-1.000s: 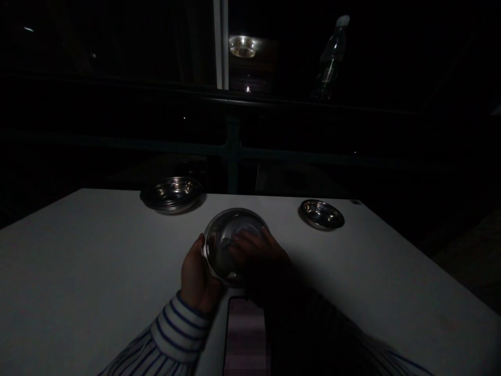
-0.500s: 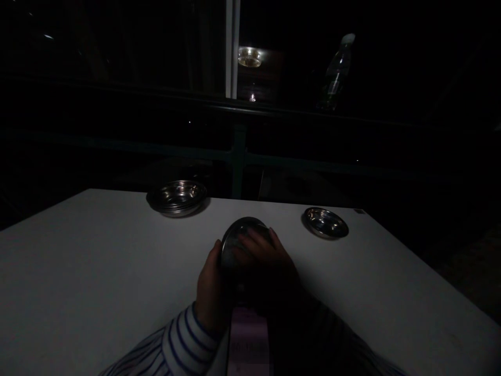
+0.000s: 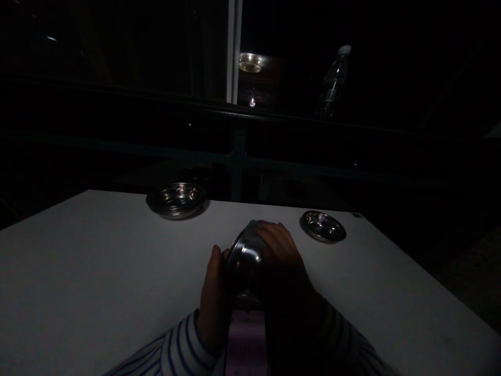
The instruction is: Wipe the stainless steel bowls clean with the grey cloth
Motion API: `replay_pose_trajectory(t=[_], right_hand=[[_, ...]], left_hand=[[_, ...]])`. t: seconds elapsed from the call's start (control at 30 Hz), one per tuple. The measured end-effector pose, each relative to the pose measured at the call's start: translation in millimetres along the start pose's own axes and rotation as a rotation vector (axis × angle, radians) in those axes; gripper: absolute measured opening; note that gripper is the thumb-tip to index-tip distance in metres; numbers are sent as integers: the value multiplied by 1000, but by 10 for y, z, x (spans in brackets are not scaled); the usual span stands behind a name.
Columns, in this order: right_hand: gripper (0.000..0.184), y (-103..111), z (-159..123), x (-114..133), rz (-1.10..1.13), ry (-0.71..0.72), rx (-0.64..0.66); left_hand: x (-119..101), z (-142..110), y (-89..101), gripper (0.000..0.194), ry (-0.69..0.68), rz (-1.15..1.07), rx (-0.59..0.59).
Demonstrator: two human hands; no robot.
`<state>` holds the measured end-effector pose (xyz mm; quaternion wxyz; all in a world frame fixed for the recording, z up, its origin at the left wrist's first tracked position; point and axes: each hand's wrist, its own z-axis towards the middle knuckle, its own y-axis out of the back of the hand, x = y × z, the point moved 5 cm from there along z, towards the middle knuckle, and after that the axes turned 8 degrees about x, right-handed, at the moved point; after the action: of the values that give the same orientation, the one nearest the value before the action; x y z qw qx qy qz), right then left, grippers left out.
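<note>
A shiny metal bowl (image 3: 245, 263) is held tilted above the white table, between my two hands. My left hand (image 3: 213, 292) grips its left side, with the thumb up along the rim and the other fingers mostly hidden. Curled over the bowl's upper right side, my right hand (image 3: 284, 256) has its fingers bent and close together. A dull grey patch shows under those fingertips; whether it is a cloth or part of the bowl is too dark to tell. Deep shadow covers the right palm and wrist.
On the white table (image 3: 117, 271), a stack of metal bowls (image 3: 176, 201) stands at the back left. A single shallow metal bowl (image 3: 323, 226) lies at the back right. A phone-like lit screen (image 3: 246, 339) is below my hands. Behind, a plastic bottle (image 3: 334, 81) stands near the dark window.
The bowl has turned, so more of its shiny surface shows. My right hand has moved up and right from across the bowl onto its upper right side. My left hand still holds it.
</note>
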<state>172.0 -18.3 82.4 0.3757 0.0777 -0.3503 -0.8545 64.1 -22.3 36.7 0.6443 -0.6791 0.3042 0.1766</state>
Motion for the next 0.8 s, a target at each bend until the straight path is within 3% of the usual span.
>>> replay_pose_trajectory(t=[0.13, 0.4, 0.57, 0.8], right_hand=[[29, -129, -4, 149, -92, 50, 56], [38, -313, -176, 400, -207, 291, 186], [34, -381, -265, 420, -272, 410, 153], [34, -318, -195, 361, -250, 293, 189]], left_hand=[[-28, 10, -20, 32, -30, -29, -8], [-84, 5, 40, 32, -6, -105, -70], [-138, -8, 18, 37, -19, -103, -70], [-37, 97, 99, 32, -13, -62, -68]])
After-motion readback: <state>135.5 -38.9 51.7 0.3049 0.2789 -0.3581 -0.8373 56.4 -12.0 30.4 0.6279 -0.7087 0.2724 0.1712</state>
